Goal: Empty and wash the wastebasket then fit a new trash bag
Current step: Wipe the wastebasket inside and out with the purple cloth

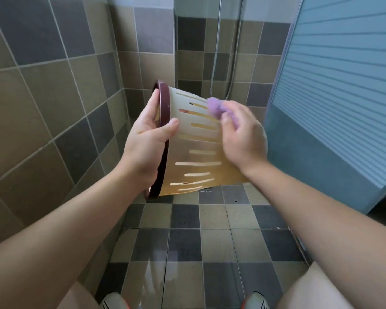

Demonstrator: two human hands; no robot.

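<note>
Wastebasket (194,143), cream with slots, held sideways in mid-air above tiled floor (212,221). Dark rim (164,94) faces left. Left hand (146,146) grips that rim, thumb on outer wall. Right hand (241,137) clutches purple cloth (214,107) against wastebasket's upper side.

Checkered grey and beige tiled floor (214,248), wet sheen, two shoes (115,301) at the near edge

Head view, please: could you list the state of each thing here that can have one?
Wastebasket: empty, tipped on its side, held in the air, no bag fitted.
Left hand: grips the dark rim.
Right hand: holds a purple cloth against the wastebasket's slotted wall.
Shower hose: hangs down the wall.
</note>
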